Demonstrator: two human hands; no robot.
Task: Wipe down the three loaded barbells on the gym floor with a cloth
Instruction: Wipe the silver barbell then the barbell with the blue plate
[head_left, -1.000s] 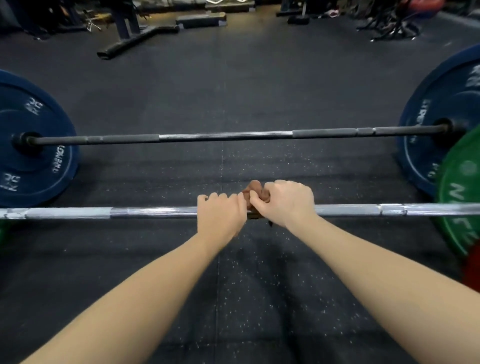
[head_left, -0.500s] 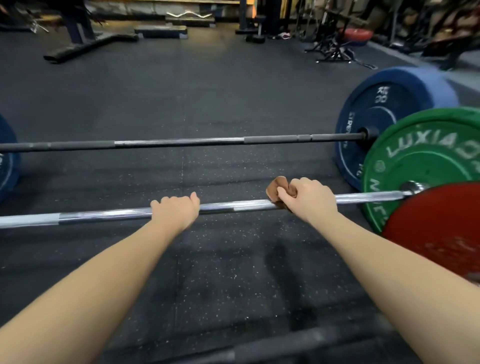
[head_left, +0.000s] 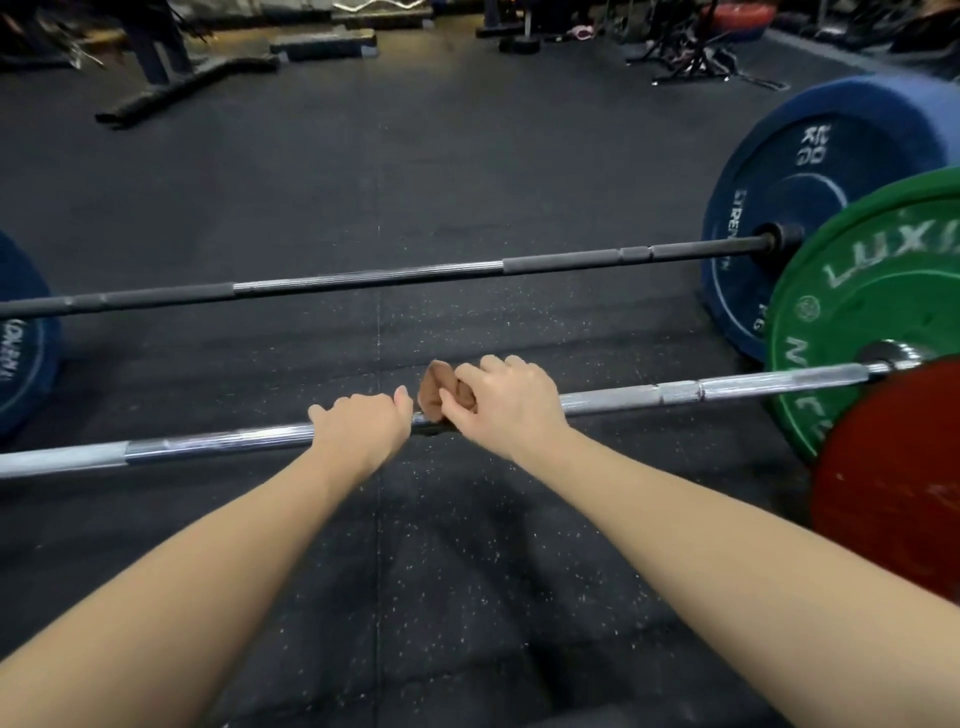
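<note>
Centre frame: right hand (head_left: 506, 402) curled round the brown cloth (head_left: 436, 387), bunching it onto the chrome barbell (head_left: 675, 389). Left hand (head_left: 361, 426) wraps the shaft just beside it. Risks: the bar may roll under pressure, or the cloth may bump the left thumb. To the right, bare shaft runs to the green plate (head_left: 857, 312). The black barbell (head_left: 363, 278) lies well apart, higher up.

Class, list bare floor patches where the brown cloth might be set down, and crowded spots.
Free: black rubber floor between the silver barbell and the black barbell, and on the silver barbell's near side. Crowded: right end, where blue plate, green plate and red plate bunch.
</note>
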